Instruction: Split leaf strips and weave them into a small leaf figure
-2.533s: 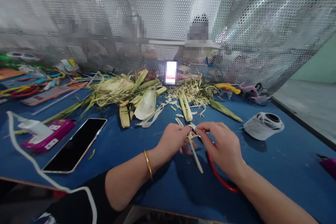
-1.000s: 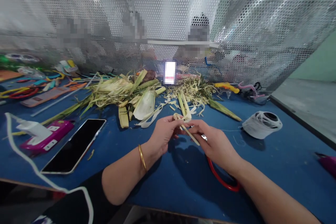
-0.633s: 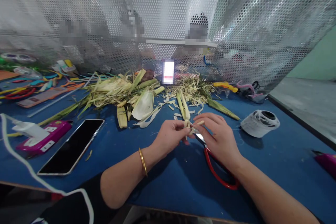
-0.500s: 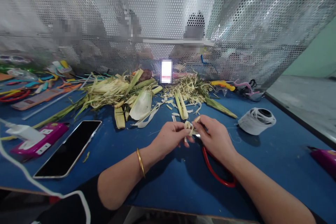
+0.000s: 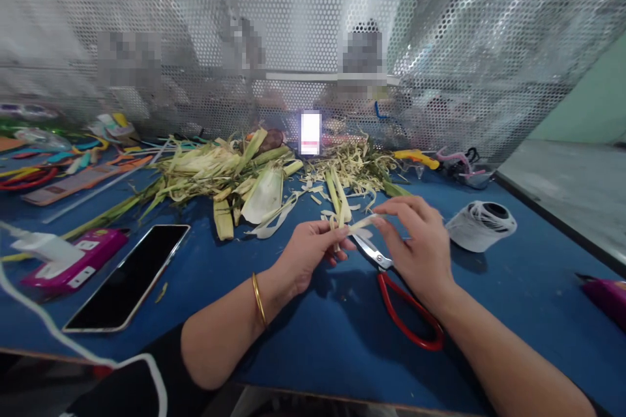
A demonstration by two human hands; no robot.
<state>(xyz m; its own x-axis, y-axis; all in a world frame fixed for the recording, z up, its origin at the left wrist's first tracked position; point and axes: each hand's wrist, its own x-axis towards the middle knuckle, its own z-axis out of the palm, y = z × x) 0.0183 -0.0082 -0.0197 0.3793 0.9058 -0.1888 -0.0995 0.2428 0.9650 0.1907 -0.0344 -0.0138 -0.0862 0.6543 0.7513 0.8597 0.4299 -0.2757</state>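
Observation:
Between both hands stretches a pale strip of husk (image 5: 362,225). My left hand (image 5: 313,249) pinches its left end between thumb and fingers, where a small folded bit of husk stands up. The strip's other end is in the fingertips of my right hand (image 5: 415,234), thumb below and index finger above. Beneath the right hand lie scissors (image 5: 415,332) with red handles, their metal blades pointing up and left toward the left fingers. Just beyond the hands rests a split piece of husk stalk (image 5: 337,192).
A heap of husks (image 5: 205,166) and a pile of shredded strips (image 5: 362,166) lie along the perforated screen (image 5: 313,13). White thread on a spool (image 5: 482,228) stands right. On the left are a phone (image 5: 130,277) and a purple power strip (image 5: 81,257) with a white cable.
My right hand has moved up and right, drawing the husk strip out from the left hand. The scissors' blades now show. My left hand has shifted slightly left.

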